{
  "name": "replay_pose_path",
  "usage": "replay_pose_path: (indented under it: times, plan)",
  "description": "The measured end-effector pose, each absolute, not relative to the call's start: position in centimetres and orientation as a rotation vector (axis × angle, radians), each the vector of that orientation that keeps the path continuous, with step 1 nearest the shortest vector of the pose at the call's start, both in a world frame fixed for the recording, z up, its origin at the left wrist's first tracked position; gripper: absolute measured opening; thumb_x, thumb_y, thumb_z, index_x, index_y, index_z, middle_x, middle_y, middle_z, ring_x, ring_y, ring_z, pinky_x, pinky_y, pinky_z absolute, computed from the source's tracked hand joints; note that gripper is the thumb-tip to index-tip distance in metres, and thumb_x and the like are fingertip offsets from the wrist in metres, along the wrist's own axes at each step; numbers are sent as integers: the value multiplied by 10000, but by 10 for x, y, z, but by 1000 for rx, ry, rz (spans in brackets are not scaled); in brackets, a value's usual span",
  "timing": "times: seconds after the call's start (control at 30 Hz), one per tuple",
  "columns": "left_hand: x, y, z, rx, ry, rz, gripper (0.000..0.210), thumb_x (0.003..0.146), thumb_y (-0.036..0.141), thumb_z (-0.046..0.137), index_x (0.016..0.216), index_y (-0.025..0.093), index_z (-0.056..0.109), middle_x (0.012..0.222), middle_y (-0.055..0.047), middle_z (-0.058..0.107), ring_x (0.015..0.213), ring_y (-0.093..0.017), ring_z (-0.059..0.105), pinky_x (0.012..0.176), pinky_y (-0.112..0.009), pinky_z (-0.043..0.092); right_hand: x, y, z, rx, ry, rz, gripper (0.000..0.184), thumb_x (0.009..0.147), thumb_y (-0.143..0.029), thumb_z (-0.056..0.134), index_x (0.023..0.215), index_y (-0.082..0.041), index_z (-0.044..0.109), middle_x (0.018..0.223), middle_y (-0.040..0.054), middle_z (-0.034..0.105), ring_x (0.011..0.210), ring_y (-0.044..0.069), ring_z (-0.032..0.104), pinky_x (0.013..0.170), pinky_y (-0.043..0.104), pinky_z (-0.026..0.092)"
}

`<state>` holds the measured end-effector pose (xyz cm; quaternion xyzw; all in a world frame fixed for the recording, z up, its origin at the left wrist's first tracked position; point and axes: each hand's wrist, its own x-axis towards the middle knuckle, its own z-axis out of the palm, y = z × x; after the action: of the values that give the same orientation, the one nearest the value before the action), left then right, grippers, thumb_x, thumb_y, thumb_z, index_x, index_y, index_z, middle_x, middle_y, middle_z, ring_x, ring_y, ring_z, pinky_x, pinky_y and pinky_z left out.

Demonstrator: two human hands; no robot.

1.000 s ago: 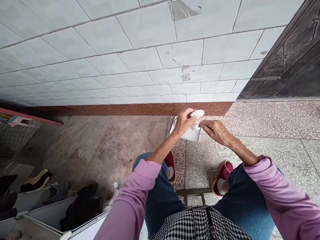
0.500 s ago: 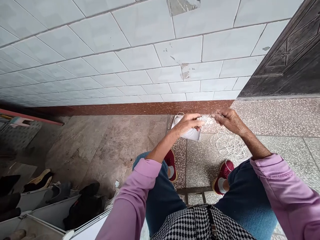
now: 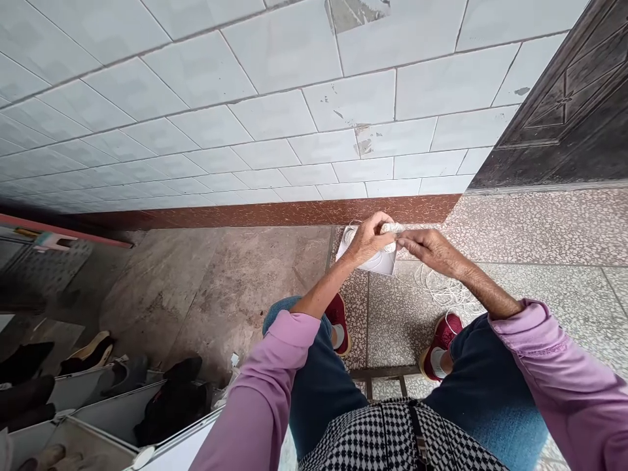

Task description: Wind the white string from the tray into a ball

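Watching remotely, I see my right hand [image 3: 432,254] drawn back in, fingertips [image 3: 403,241] pinched closed at the cord bundle [image 3: 391,227] my left hand [image 3: 367,242] grips, any strand between them unclear, loose cord [image 3: 445,286] lying below, so both hands now work together.

Speckled floor [image 3: 395,327] bears white tray [image 3: 383,266], loose cord [image 3: 444,289].

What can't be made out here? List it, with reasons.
Head view:
- White cord bundle: partly hidden by the left hand.
- Right hand: whether its fingertips grip a strand is too small to tell.
- Dark door: cut off by the right edge.
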<state>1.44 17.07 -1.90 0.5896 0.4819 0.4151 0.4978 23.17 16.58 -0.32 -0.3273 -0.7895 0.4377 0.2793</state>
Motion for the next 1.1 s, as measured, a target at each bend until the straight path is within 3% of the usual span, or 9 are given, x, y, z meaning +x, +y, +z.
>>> replay_pose_path:
  times: [0.13,0.27,0.4,0.6,0.8,0.93,1.03,1.1]
  plan:
    - [15,168,-12,1257,925,786,319,736,382,811,946,184,676,716,32,623,626,-110,574,633,-272,478,247,178,4,-968,-1963,1058,581,1050,-712,609,749,-215,630,675,-5,549,629,145,465,636,318,362]
    - [18,166,-6,1008,753,804,417,717,393,890,1007,180,679,832,0,674,689,-107,618,693,-283,528,247,186,-1,-942,-1909,1044,651,1027,-778,595,691,-228,508,635,-35,441,600,128,384,599,305,327]
    - [18,169,-10,881,782,1014,484,674,381,933,1001,201,626,889,-6,693,762,-119,648,694,-264,509,230,182,-17,-902,-2010,1066,582,1070,-700,538,755,-214,584,652,-18,501,604,134,426,612,308,342]
    - [15,170,-21,1135,1058,1122,406,683,393,875,924,193,617,756,50,622,656,-91,542,636,-249,442,216,166,-22,-869,-2135,1110,453,1100,-502,497,791,-200,632,642,-16,513,601,137,446,637,310,351]
    - [16,171,-22,1268,1055,997,366,679,379,841,943,182,681,740,40,646,630,-99,557,603,-249,432,239,176,-3,-949,-1939,1023,525,1083,-647,558,845,-199,693,637,-28,472,614,148,429,623,310,353]
    - [18,166,-15,1030,864,940,437,694,420,906,997,175,709,786,10,682,657,-110,613,658,-273,511,243,183,-2,-977,-1879,1002,607,1052,-738,562,740,-218,596,628,-28,458,611,146,422,615,308,354]
    - [18,164,-11,843,785,1014,487,660,416,973,987,177,702,841,-6,701,697,-110,632,675,-267,521,233,181,-10,-944,-1913,1083,624,1066,-740,498,718,-225,542,627,-23,477,603,144,433,608,300,358]
    - [18,167,-11,774,801,1094,520,620,413,1006,966,181,695,867,-9,712,717,-106,636,680,-254,520,223,177,-18,-962,-1973,1121,574,1081,-679,472,773,-212,601,627,-23,491,593,144,443,614,298,360]
